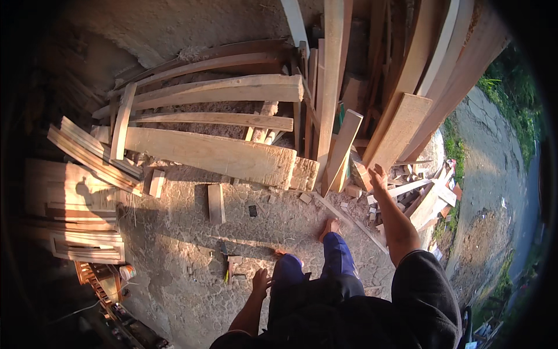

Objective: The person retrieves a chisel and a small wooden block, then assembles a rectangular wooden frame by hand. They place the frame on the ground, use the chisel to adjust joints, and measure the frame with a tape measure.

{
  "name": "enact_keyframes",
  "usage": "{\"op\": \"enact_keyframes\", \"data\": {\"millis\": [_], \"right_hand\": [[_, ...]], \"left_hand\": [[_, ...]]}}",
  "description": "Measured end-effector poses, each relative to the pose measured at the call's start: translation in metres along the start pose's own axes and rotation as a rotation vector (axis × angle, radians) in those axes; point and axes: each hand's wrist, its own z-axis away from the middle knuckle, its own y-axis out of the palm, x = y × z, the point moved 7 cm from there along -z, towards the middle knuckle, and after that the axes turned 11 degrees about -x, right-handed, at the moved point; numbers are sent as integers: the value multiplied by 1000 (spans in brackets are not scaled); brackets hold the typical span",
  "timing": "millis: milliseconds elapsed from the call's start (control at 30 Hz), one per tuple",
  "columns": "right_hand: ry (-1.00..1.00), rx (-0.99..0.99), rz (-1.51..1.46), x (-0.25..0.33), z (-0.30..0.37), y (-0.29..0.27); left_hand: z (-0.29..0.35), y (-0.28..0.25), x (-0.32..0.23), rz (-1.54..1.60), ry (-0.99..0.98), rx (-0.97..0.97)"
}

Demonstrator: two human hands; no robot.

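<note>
My right hand (378, 177) reaches forward to the lower end of a short wide board (402, 129), which leans among taller planks. Its fingers look stretched and apart; whether they touch the board I cannot tell. My left hand (261, 282) hangs beside my left knee, loosely bent fingers apart, holding nothing. Left of the short board, a narrow board (343, 148) leans at a slant. Taller planks (332, 64) stand upright behind it. A long wide plank (215, 156) with a rough end lies across the wood stack on the left.
Offcuts (427, 200) are heaped at the right. A wood block (216, 203) and a hammer-like tool (231, 267) lie on the cracked ground. Wooden panels (87, 244) and a small tub (127, 271) are at the left. Beyond the heap runs a paved strip (488, 151).
</note>
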Motion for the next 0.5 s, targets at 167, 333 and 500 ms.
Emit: {"op": "enact_keyframes", "data": {"millis": [167, 333, 500], "right_hand": [[416, 68, 634, -183, 160, -102], [608, 182, 807, -280, 292, -143], [-158, 728, 1277, -302, 318, -45]], "left_hand": [[-3, -72, 38, 32, 32, -14], [-15, -123, 44, 170, 87, 104], [-29, -184, 32, 375, 140, -6]]}}
